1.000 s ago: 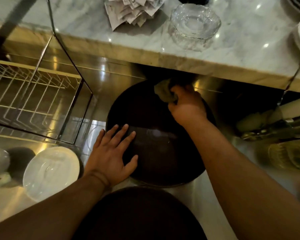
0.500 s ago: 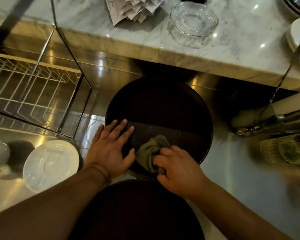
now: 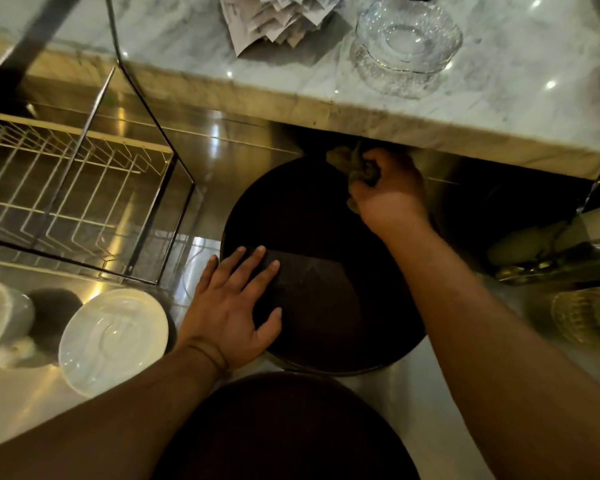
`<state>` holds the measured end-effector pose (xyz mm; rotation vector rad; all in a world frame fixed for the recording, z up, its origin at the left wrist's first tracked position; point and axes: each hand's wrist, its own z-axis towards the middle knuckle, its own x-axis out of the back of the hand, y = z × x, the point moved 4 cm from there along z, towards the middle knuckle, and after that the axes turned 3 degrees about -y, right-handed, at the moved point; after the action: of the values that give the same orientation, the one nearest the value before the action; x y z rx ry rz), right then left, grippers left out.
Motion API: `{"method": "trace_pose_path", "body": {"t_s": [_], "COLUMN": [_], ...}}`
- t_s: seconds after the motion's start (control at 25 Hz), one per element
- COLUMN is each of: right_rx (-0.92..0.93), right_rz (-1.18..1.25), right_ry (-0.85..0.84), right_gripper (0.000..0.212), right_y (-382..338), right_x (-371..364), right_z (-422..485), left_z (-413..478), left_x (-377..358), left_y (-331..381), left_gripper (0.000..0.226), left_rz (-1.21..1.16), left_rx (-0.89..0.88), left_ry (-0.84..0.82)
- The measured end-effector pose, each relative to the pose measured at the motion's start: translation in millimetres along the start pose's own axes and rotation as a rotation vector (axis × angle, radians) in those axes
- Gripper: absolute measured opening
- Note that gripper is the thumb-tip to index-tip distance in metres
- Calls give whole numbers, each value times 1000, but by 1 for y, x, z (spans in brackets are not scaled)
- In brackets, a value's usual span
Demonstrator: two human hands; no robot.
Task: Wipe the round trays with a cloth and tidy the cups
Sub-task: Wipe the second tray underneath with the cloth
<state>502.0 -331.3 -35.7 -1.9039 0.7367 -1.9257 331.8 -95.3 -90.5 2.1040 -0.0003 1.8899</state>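
A dark round tray (image 3: pixel 326 289) lies on the steel counter in the middle of the view. My left hand (image 3: pixel 234 306) rests flat on its near left edge, fingers spread. My right hand (image 3: pixel 390 192) is closed on a crumpled olive cloth (image 3: pixel 347 161) at the tray's far rim, under the marble ledge. A second dark round tray (image 3: pixel 284 427) lies nearer to me, its near part cut off by the frame. A white cup (image 3: pixel 0 320) stands at the far left, beside a white saucer (image 3: pixel 113 337).
A wire rack (image 3: pixel 66 188) inside a metal frame stands at the left. The marble shelf (image 3: pixel 499 81) above carries stacked glass dishes (image 3: pixel 407 39) and folded paper napkins (image 3: pixel 278 19). Ribbed glasses (image 3: pixel 582 317) and metal ware sit at the right.
My right hand has swept the cloth from the tray's near edge back to its far rim. My left hand has stayed pressed on the tray.
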Motion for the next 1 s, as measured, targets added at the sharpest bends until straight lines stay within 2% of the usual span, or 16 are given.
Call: {"method": "trace_pose_path", "body": {"t_s": [0.08,0.2,0.36,0.48,0.6,0.64,0.72,0.76,0.84,0.92,0.96,1.0], "right_rx": [15,168,486,607,613,582,427,327,266,366,417,481], "right_rz": [-271,-431,-352,-329,-333,-336,-166,-18,117,0,-94,-211], "right_ry": [-164,-303,-417,-550,-636,-681,-729,-678,-364,-54,11,2], "right_gripper": [29,26,17,15,17,18,16,16,20,29,34,40], "right_y": [-9,-27,-25,-3,12,14,13,10,-2,-25,-38,-48], "right_x": [-27,-50,-40,-23,-12,-11,-5,-1,9,5,-2,-15], "right_z": [7,-23,-108,-156,-185,-188,-175,-159,-113,-71,-53,-40], "left_z": [0,0,0,0,-1,-1,0,0,0,-1,-1,-1], "left_x": [0,0,1,1,2,2,1,1,-1,-2,-2,-2], "left_y": [0,1,2,1,1,1,0,-1,-1,-1,-1,-1], "left_gripper": [75,76,74,73,73,73,73,73,73,73,73,73], "left_rz": [1,15,22,27,20,19,7,6,13,10,6,6], "left_rx": [-2,1,-1,-3,-1,-1,-3,-3,-6,-8,-8,-7], "left_ry": [7,22,13,-2,-1,1,1,-5,-14,-10,-8,-11]}}
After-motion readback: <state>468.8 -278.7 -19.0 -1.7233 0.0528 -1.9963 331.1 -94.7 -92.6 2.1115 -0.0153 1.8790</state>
